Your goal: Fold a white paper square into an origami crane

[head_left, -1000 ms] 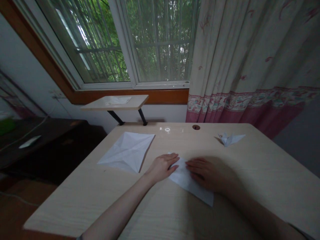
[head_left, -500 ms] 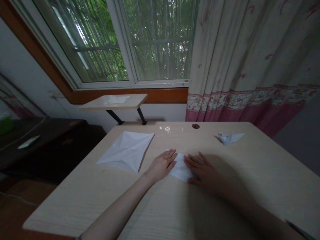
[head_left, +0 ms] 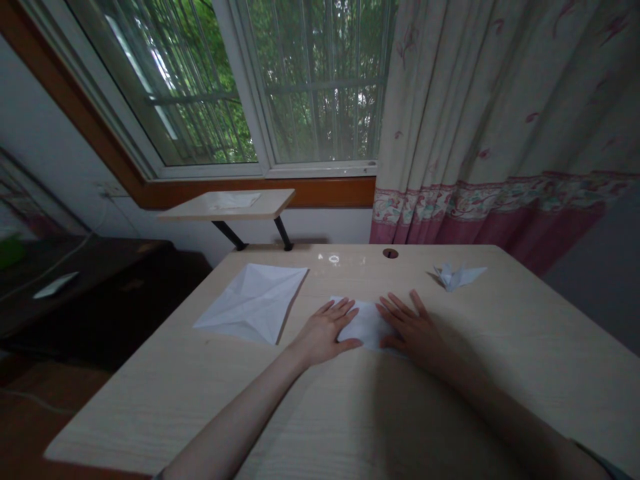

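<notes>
A folded white paper (head_left: 367,324) lies flat on the pale wooden desk (head_left: 320,407), in the middle. My left hand (head_left: 327,330) rests on its left edge with fingers stretched out flat. My right hand (head_left: 413,327) presses on its right part, fingers spread and flat too. Most of the paper is covered by the two hands; only a strip between them shows.
A creased, unfolded white sheet (head_left: 253,303) lies to the left of my hands. A small folded paper crane (head_left: 457,275) sits at the back right. A cable hole (head_left: 390,253) is near the desk's far edge. A small raised shelf (head_left: 230,203) and curtain (head_left: 500,120) stand behind.
The paper's long lower-right flap has been folded in, so the paper is now smaller. My right hand slid up and to the right, spreading its fingers flat over it. My left hand barely moved.
</notes>
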The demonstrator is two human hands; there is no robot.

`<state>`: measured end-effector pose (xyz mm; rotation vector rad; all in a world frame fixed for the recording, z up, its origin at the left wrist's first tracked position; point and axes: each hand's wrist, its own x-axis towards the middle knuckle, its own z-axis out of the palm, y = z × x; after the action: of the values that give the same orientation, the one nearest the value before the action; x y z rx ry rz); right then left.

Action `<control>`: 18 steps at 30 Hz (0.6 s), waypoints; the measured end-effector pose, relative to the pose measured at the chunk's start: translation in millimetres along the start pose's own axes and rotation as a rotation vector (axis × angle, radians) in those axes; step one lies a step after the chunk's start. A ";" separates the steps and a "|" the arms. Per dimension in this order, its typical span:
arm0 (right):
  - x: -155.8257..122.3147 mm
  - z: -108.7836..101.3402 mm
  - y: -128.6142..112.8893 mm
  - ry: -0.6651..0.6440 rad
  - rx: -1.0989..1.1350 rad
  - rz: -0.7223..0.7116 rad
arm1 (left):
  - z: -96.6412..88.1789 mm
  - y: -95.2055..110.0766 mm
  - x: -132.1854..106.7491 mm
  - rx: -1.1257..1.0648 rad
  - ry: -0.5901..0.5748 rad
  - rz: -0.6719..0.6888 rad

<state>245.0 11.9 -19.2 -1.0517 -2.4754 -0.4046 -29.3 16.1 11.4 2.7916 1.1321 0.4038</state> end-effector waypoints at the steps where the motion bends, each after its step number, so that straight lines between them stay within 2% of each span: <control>1: 0.9 -0.9 0.0 0.020 -0.006 0.014 | 0.2 0.1 0.0 0.000 0.004 -0.002; 7: 7.6 -9.6 -6.2 0.097 -0.024 0.007 | 0.5 0.9 0.3 -0.001 0.054 -0.009; 13: 10.4 -19.9 -16.1 0.154 0.037 -0.088 | -2.8 1.9 0.8 -0.066 0.186 -0.001; 18: 8.8 -22.6 -19.4 0.200 0.088 -0.163 | -2.7 -0.3 0.7 -0.097 0.244 -0.007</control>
<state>231.3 -5.1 2.8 -0.7391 -2.3831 -0.4236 -29.9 16.9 14.1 2.7084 1.1318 0.7950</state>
